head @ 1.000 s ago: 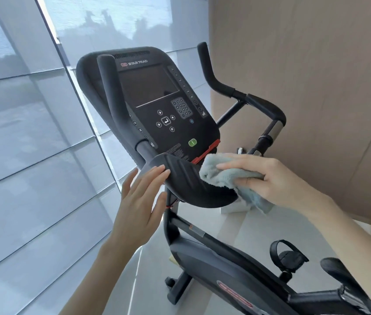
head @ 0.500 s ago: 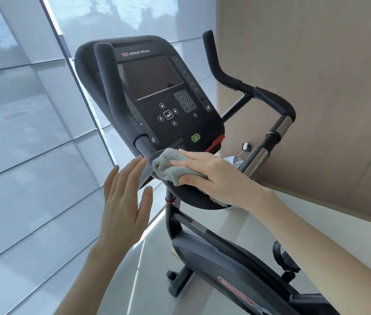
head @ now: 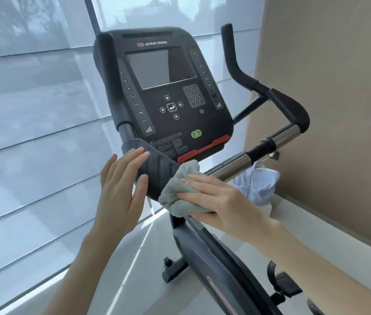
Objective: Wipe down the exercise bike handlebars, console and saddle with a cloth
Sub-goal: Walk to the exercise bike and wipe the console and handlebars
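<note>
The black exercise bike console [head: 170, 92] faces me, its screen dark. My right hand [head: 220, 201] holds a bunched grey cloth [head: 177, 192] and presses it against the right end of the black handlebar pad [head: 157, 164] just below the console's red strip. My left hand [head: 120, 189] is spread flat with straight fingers, and its fingertips touch the left end of the same pad. The left upright grip [head: 107, 76] rises beside the console. The right handlebar [head: 286, 105] and its chrome tube [head: 236, 162] stand untouched. The saddle is out of view.
A window with pale blinds [head: 32, 133] fills the left side, close behind the bike. A beige wall [head: 339, 110] runs along the right. A white bag [head: 257, 185] sits on the floor by the wall. The bike's frame [head: 214, 264] and a pedal [head: 282, 283] lie below my right arm.
My right hand slid the cloth left along the pad, then back to the right and lower. My left hand lifted off the pad, then returned to touch it. The view turned to face the console.
</note>
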Demonstrator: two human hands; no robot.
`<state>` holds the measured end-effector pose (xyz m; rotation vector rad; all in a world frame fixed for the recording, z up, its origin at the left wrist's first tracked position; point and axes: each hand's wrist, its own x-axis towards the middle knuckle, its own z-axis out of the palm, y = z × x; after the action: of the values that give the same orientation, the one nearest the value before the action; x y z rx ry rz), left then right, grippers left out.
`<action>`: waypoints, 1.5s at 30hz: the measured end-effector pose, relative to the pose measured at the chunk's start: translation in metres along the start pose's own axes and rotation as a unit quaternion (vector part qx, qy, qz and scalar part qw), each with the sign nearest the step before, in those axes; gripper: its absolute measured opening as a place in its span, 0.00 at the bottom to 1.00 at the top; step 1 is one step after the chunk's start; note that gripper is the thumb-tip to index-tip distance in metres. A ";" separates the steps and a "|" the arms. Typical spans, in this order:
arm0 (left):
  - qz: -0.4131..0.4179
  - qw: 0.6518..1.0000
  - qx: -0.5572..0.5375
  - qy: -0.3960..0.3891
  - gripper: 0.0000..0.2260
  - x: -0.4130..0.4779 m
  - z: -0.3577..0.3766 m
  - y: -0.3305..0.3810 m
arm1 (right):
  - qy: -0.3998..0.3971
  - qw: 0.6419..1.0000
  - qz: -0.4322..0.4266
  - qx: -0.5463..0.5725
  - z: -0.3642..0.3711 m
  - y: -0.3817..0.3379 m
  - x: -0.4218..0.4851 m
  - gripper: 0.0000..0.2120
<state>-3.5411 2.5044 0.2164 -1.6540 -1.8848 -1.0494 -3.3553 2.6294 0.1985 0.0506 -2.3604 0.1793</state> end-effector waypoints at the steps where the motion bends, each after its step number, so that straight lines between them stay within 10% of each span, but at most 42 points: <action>1: -0.009 1.000 0.003 0.007 0.19 -0.003 0.001 0.005 | 0.018 0.999 -0.003 0.037 -0.006 0.003 -0.001 0.16; 7: -0.071 0.994 0.027 0.077 0.20 -0.021 -0.003 0.032 | 0.132 0.972 0.039 0.192 -0.029 0.004 0.059 0.12; 16: -0.113 0.985 0.087 0.096 0.21 -0.037 -0.017 0.052 | -0.175 0.970 0.081 0.147 0.027 0.021 0.122 0.15; 26: -0.143 0.975 0.104 0.136 0.20 -0.042 -0.020 0.058 | -0.086 0.986 -0.131 0.053 0.030 0.006 0.083 0.16; 36: -0.137 0.979 0.106 0.104 0.20 -0.052 -0.009 0.074 | 0.087 0.980 -0.165 0.064 0.017 0.015 0.024 0.14; 41: -0.118 0.986 0.102 0.057 0.19 -0.046 -0.001 0.082 | 0.117 0.982 -0.124 0.085 0.002 0.022 -0.006 0.11; 45: -0.097 0.988 0.117 0.000 0.19 -0.045 0.009 0.088 | 0.207 0.940 0.076 0.262 -0.031 0.031 -0.021 0.12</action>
<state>-3.4457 2.4822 0.2006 -1.3609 -2.1119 -0.8612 -3.3213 2.6645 0.2017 0.0788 -1.8399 0.8113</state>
